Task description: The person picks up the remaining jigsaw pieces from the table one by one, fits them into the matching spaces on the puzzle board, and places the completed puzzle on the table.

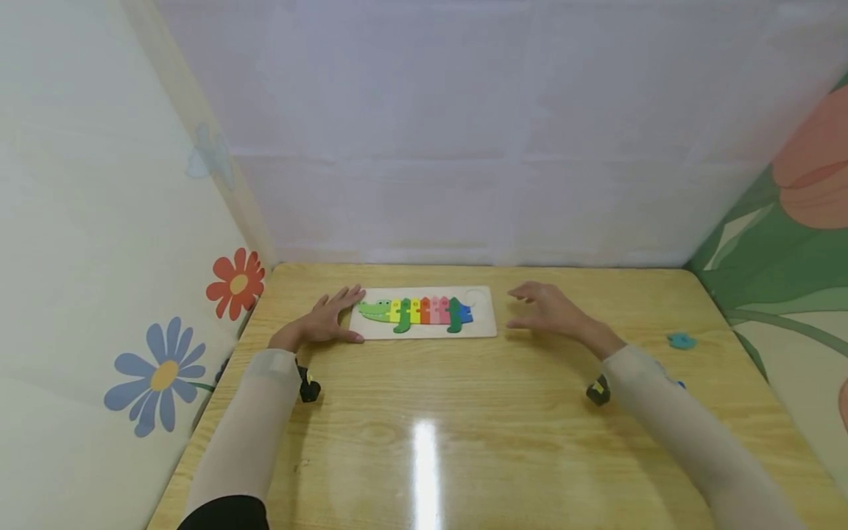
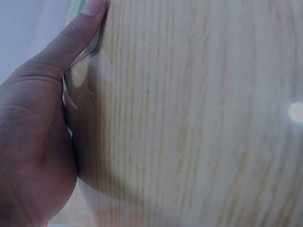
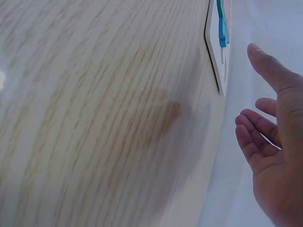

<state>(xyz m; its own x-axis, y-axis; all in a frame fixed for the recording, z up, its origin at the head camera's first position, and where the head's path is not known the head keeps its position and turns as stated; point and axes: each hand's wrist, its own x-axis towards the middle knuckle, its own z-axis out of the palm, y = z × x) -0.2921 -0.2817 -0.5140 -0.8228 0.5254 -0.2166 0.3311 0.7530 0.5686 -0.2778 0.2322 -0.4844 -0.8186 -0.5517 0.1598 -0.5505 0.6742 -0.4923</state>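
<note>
A white puzzle board [image 1: 424,333] lies on the table with a crocodile of coloured pieces in it: a green head [image 1: 375,312], then yellow, red, pink, dark green and a blue piece [image 1: 467,314]. Right of the blue piece, a curved tail outline shows on the bare board. With fingers and thumb spread, my left hand [image 1: 324,318] touches the board's left end; its thumb [image 2: 71,40] lies along the near corner. Just off the board's right end hovers my right hand [image 1: 546,309], holding nothing, its fingers [image 3: 258,130] loosely bent and its thumb apart.
A teal puzzle piece [image 1: 681,340] lies on the wooden table [image 1: 424,412] at the right. Something blue [image 1: 681,384] peeks out from behind the right sleeve. A white wall stands behind the table, with flower-printed panels on both sides.
</note>
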